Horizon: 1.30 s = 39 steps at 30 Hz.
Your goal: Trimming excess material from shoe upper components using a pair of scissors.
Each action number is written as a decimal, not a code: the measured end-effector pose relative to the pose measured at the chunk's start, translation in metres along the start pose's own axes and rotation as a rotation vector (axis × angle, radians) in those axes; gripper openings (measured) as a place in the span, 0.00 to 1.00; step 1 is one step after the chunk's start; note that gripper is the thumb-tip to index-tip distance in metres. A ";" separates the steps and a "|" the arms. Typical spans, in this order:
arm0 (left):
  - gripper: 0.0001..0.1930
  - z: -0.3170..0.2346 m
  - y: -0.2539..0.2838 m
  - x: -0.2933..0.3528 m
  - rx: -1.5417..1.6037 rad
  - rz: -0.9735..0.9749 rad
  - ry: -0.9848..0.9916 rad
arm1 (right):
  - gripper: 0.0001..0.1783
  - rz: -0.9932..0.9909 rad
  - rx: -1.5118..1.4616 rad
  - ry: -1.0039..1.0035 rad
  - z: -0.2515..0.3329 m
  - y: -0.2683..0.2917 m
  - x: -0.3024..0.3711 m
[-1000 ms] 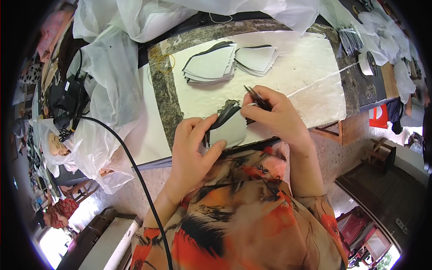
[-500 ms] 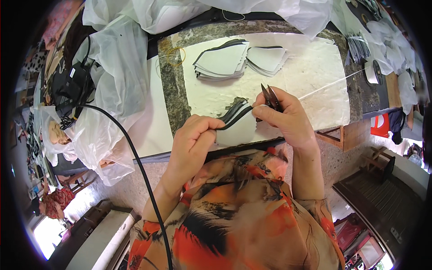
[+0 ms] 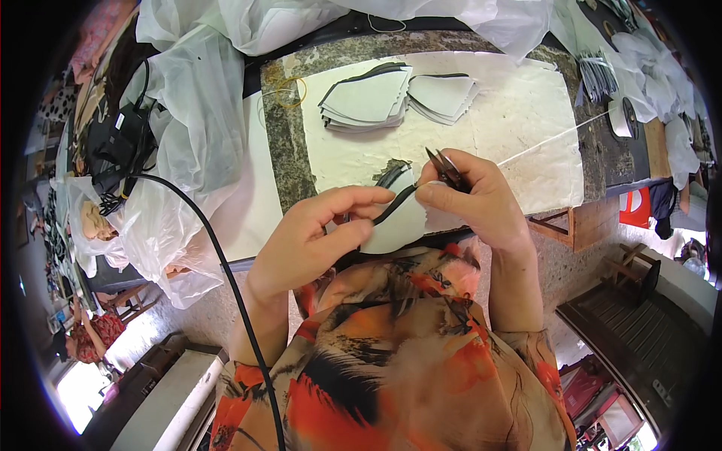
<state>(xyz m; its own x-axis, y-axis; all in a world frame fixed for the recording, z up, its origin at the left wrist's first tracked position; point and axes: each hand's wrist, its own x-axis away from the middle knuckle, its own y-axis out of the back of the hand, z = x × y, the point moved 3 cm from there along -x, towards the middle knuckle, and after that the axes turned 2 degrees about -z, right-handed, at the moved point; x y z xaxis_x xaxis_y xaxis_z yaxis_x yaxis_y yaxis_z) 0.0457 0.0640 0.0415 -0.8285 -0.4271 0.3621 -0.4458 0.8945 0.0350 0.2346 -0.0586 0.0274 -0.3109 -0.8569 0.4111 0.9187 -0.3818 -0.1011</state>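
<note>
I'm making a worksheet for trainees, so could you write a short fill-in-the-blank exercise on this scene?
1. The right hand holds a dark tool with ____ pointed tips.
2. The white piece at its thumb has an edging coloured ____.
3. The yellow loop lies to the ____ of the stacked white pieces.

Missing words: two; black; left.

From where I sit, I see a dark worktop [image 3: 634,163] bearing a mottled slab [image 3: 286,154]. A creamy sheet [image 3: 519,98] covers most of that slab, and I make out a larger stack of white pieces [image 3: 368,99] beside a smaller stack [image 3: 442,95] on its far part. A yellow ring [image 3: 304,92] lies on the slab's left margin; clouded plastic bags [image 3: 197,98] crowd the worktop's left and far sides.
</note>
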 end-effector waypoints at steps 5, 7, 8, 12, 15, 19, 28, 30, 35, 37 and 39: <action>0.10 -0.011 -0.013 -0.022 -0.093 0.007 0.074 | 0.07 0.085 0.067 -0.006 0.007 -0.007 -0.002; 0.09 -0.001 -0.009 -0.023 0.006 0.016 0.111 | 0.07 0.095 0.104 0.139 0.006 -0.001 -0.004; 0.09 0.003 -0.006 -0.022 0.108 0.021 0.155 | 0.09 0.109 0.140 0.280 0.009 0.002 -0.004; 0.08 0.006 -0.001 -0.023 0.208 -0.010 0.191 | 0.13 0.307 0.436 0.493 0.017 0.009 0.006; 0.07 0.007 0.000 -0.021 0.225 -0.015 0.185 | 0.13 0.061 1.024 0.595 0.021 0.002 0.012; 0.08 0.004 -0.006 -0.019 0.242 -0.040 0.120 | 0.12 -0.038 0.983 0.554 0.026 0.004 0.008; 0.07 0.009 -0.020 -0.018 0.275 -0.126 0.076 | 0.14 0.078 0.721 0.307 0.025 0.003 -0.004; 0.07 0.008 -0.022 -0.018 0.274 -0.149 0.063 | 0.16 0.101 0.636 0.239 0.024 0.002 -0.004; 0.06 0.006 -0.027 -0.019 0.256 -0.174 0.033 | 0.24 0.086 0.378 0.130 0.014 0.001 -0.008; 0.06 0.005 -0.027 -0.018 0.240 -0.187 0.029 | 0.24 0.107 0.347 0.124 0.015 -0.001 -0.009; 0.06 0.006 -0.026 -0.018 0.220 -0.204 0.023 | 0.24 0.127 0.317 0.118 0.015 -0.004 -0.010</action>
<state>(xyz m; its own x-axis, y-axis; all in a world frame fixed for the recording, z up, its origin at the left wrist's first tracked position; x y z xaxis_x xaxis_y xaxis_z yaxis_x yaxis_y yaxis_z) 0.0702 0.0472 0.0289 -0.7071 -0.5900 0.3897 -0.6674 0.7389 -0.0925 0.2379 -0.0437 0.0376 -0.1982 -0.9319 0.3039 0.9760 -0.1591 0.1489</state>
